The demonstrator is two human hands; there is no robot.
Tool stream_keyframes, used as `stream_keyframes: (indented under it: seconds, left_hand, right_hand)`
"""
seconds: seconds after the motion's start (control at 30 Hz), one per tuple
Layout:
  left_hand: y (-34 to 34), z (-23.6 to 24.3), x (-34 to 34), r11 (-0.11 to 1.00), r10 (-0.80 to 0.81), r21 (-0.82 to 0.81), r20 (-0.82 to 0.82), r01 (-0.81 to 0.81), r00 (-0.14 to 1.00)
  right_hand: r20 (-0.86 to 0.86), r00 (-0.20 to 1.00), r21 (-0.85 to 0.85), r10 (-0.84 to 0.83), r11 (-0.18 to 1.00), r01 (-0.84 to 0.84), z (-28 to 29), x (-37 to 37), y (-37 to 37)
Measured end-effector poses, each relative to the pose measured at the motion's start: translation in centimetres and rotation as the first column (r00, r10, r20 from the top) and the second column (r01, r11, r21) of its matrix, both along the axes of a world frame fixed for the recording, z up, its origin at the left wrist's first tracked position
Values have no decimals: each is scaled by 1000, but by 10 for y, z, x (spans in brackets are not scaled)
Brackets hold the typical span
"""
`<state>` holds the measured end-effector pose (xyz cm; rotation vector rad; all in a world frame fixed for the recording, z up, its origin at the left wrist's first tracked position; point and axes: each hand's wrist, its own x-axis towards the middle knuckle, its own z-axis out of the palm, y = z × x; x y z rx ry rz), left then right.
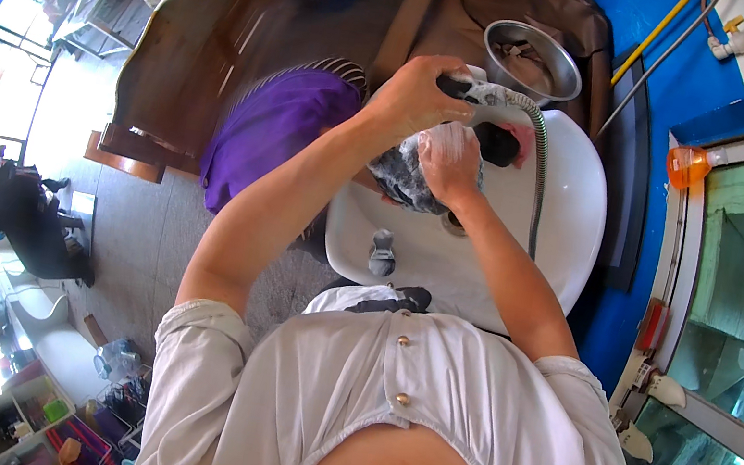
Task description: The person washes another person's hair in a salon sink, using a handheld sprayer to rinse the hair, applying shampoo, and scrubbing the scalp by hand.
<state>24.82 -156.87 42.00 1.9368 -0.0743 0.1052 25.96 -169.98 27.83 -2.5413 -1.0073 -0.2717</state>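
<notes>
Soapy hair (400,179) seems mid-scrub: your right hand (452,159) curls on it at two o'clock, I can't tell what your left hand (416,89) grips at twelve, and gentle rubbing seems next.

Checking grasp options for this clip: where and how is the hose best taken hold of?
Probably around the outer bend of the hose, coming from the right. There it is slim, curves away from both the left hand and the right hand, and shows uncovered against the basin. Its upper end is more crowded, near the left hand.
</notes>
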Motion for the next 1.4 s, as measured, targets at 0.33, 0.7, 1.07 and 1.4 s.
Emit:
stream_keyframes:
  seconds: [0.33,0.7,1.07,1.4]
  left_hand:
    - [11,-9,7,994,-74,84,29,72,997]
    - [26,-11,13,996,-89,-24,-224,85,970]
    - [45,-57,22,997,-74,11,-152,77,986]
    - [46,-66,27,994,-112,-20,-177,110,978]
  right_hand:
    - [-155,984,470,-90,869,154,-30,6,-33]
    - [97,981,69,170,982,-177,-6,-89,48]
    - [-23,975,84,-221,971,222,14,-17,8]
    - [33,988,-295,-149,943,152,15,-27,46]
